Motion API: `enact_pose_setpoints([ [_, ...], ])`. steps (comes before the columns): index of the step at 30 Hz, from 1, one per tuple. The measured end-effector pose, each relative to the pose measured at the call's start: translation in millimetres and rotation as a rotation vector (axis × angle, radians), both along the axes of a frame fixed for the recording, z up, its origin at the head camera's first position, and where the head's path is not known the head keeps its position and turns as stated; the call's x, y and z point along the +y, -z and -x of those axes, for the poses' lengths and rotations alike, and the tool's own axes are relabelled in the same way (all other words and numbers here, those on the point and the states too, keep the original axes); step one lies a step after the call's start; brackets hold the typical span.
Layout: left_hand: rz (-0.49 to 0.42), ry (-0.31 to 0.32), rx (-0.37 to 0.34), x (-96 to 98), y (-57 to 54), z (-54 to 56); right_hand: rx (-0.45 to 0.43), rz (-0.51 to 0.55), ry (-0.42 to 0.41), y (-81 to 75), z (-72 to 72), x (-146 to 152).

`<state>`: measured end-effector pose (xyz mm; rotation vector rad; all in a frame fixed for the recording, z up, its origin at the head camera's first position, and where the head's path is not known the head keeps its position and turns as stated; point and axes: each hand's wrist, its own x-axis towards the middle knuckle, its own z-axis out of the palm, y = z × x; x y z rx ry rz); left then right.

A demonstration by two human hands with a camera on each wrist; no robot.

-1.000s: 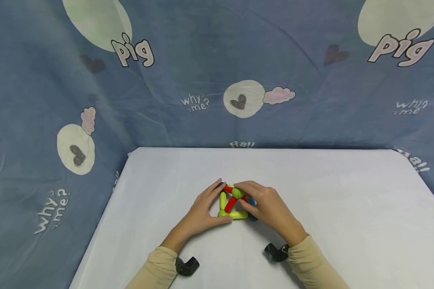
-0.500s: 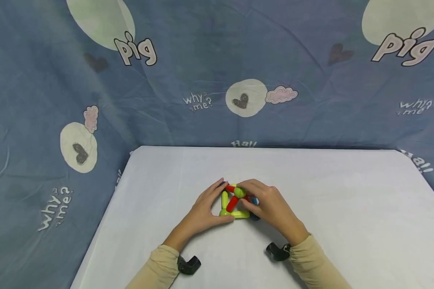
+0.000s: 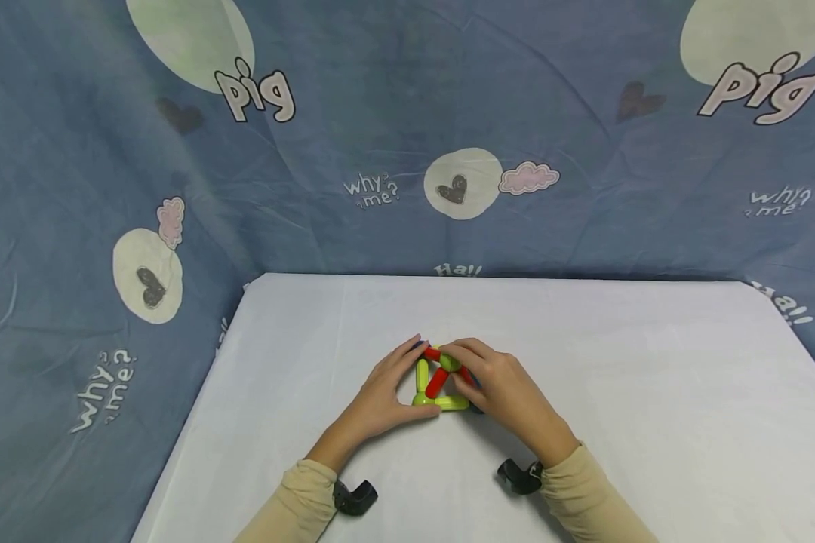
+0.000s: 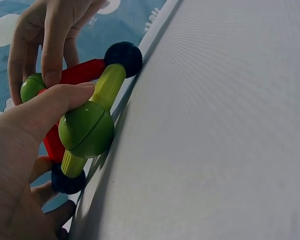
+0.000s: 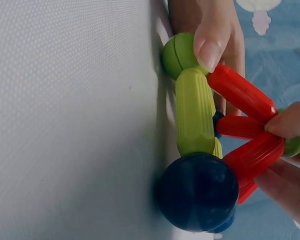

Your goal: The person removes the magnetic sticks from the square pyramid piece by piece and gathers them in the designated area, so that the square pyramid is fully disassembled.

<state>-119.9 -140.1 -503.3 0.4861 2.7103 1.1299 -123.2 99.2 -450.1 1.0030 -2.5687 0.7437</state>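
Observation:
A small pyramid of magnetic rods and balls stands on the white table. Its base has yellow rods, with a green ball at one corner and dark blue balls at others. Red rods slope up to a green top ball. My left hand holds the base from the left, its thumb along the near green corner and its fingers at the far corner. With thumb and fingers my right hand pinches the top, where the red rods meet the ball, partly covering it.
The white table spreads around the pyramid to its straight far edge. A blue printed cloth hangs behind and at the left. Black wrist cameras are strapped at both sleeves.
The right hand has shifted slightly left over the top ball, and its fingers now cover more of it. The left hand keeps its hold, and the pyramid stays in place.

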Motion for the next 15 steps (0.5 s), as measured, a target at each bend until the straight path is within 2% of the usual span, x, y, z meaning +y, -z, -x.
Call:
enact_pose_setpoints([
  [15,-0.007,-0.005,0.004,1.2,-2.2,-1.2,0.014,0.039,-0.027,2.1,1.4,2.0],
])
